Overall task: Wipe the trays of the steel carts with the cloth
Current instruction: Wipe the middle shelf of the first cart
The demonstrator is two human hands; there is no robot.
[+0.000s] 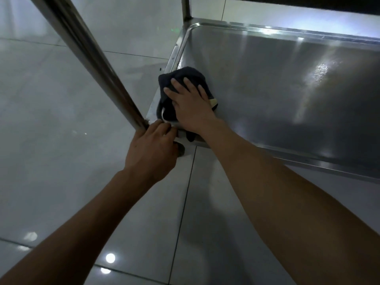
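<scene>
Right hand lies flat, fingers spread, pressing dark cloth into bottom tray at the corner beside cart post, which left hand grips; advise overlapping strokes outward from that post.

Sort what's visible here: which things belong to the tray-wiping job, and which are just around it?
Part of the job:
- dark cloth, pressed flat under the right hand
- steel tray, the cart's lower shelf
- left hand, gripping the base of the cart post at the tray's near corner

Just around:
- tiled floor
- caster wheel under the corner
</scene>
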